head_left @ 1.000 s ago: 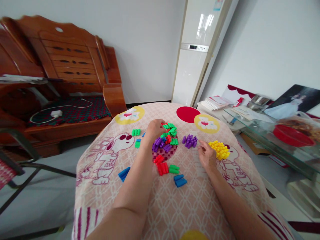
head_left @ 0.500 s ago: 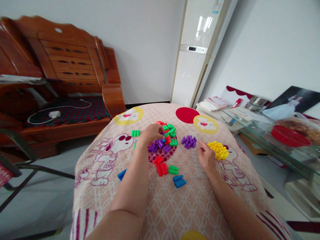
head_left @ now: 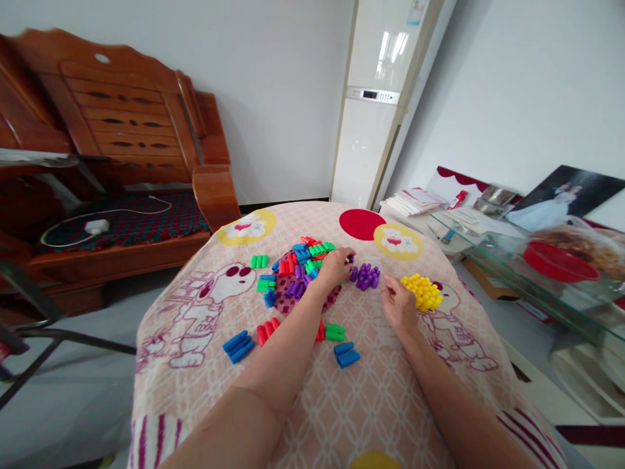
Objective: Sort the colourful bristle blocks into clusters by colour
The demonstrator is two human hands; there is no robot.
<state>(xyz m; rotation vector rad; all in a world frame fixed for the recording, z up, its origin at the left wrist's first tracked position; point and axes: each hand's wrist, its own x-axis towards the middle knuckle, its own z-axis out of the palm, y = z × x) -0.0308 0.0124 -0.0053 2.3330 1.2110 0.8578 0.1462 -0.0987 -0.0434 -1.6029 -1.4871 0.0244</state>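
Small plastic pegs lie sorted by colour on a cartoon-print cloth (head_left: 205, 365). My left hand (head_left: 334, 265) reaches across to the edge of the purple group (head_left: 366, 276), fingers curled; what they hold is hidden. A mixed pile (head_left: 300, 264) of green, red, blue and purple pegs lies just left of that hand. My right hand (head_left: 399, 303) rests on the cloth beside the yellow group (head_left: 422, 291), fingers loosely bent and apart, holding nothing I can see. Nearer me lie red pegs (head_left: 267, 331), green pegs (head_left: 334, 332) and blue pegs (head_left: 346, 355).
Another blue group (head_left: 238, 346) and a green group (head_left: 259, 261) lie to the left. A wooden bench (head_left: 112, 169) stands at the left, a white floor air conditioner (head_left: 366, 104) behind. At the right is a glass table (head_left: 537, 267) with a red bowl (head_left: 559, 260) and papers.
My left hand has moved right, from the mixed pile to the purple group. The mixed pile is now uncovered. My right hand has hardly moved.
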